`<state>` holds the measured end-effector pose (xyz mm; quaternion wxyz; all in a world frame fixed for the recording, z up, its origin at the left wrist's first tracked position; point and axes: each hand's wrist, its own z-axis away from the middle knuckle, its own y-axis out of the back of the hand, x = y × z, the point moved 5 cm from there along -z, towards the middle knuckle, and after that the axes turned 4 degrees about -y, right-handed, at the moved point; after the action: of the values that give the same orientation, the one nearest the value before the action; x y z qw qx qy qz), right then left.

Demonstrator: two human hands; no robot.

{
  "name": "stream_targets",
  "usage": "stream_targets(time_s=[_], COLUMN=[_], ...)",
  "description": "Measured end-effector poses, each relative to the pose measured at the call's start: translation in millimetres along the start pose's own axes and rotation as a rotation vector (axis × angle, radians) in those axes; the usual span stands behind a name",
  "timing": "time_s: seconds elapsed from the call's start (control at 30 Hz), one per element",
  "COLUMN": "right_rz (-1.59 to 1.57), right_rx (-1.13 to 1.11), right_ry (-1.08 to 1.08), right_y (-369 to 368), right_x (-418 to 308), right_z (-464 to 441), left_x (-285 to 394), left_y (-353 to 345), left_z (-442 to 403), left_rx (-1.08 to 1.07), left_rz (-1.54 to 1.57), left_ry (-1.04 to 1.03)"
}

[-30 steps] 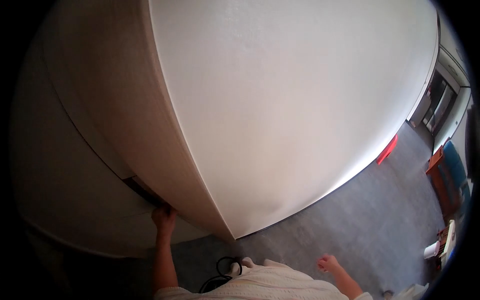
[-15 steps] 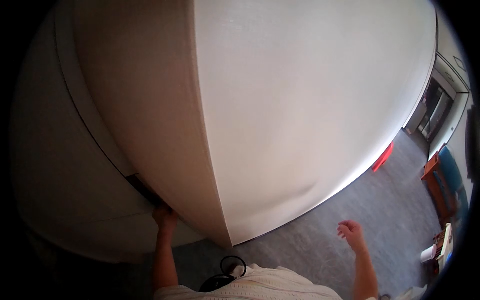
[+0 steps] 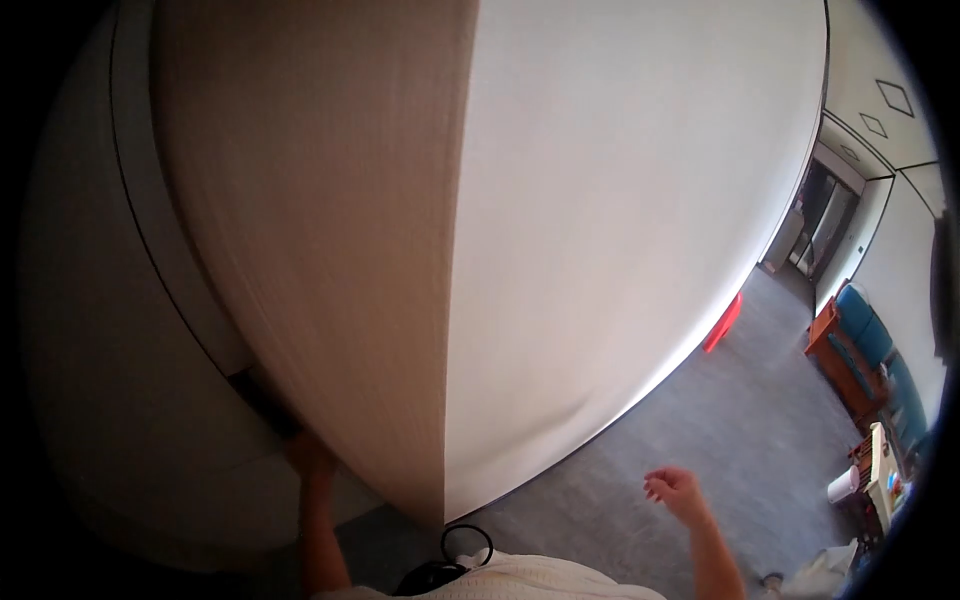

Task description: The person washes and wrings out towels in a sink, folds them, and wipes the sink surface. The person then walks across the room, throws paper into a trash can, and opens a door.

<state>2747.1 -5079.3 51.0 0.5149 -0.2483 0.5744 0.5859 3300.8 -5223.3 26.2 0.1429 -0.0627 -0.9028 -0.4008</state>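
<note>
My left hand (image 3: 311, 456) reaches to the lower end of a dark rectangular piece (image 3: 265, 402) set beside the wall edge. Shadow hides its fingers, so I cannot tell whether they grip that piece or only touch it. My right hand (image 3: 673, 492) hangs over the grey floor (image 3: 600, 480), fingers loosely bent and a little apart, with nothing in it. Close in front stands a pale wall corner (image 3: 452, 300), its left face in shade and its right face bright. A dim pale panel (image 3: 120, 390) lies to the left of my left hand.
A red object (image 3: 722, 322) shows past the wall's far end. Along the right stand a wooden seat with blue cushions (image 3: 868, 325), a pale table (image 3: 884, 470) with small items and a white bucket (image 3: 843, 485). A black cord loop (image 3: 468, 530) is near my body.
The view has turned, and the wall corner's upper part appears further right while the furniture appears further left. My left hand remains at the dark piece; my right hand appears slightly lower and further left.
</note>
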Motion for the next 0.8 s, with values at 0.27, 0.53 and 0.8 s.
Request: stream_targets(time_s=[0.27,0.53,0.8], right_rz=[-0.026,-0.018,0.029], right_rx=[0.006,-0.017,-0.051], right_ry=[-0.051,-0.056,-0.059], right_y=[-4.2,-5.5,-7.7], right_x=[-5.8,-10.1,-18.7], right_z=[3.8,3.7,5.0], left_x=[-39.9,-15.8,-11.6], left_y=[-53.1,-20.9,-10.2], left_z=[-3.1,-26.1,-30.1], left_rx=[-0.443,-0.307,-0.074], left_rz=[0.039,-0.012,0.088], left_ry=[0.440,0.282,0.213])
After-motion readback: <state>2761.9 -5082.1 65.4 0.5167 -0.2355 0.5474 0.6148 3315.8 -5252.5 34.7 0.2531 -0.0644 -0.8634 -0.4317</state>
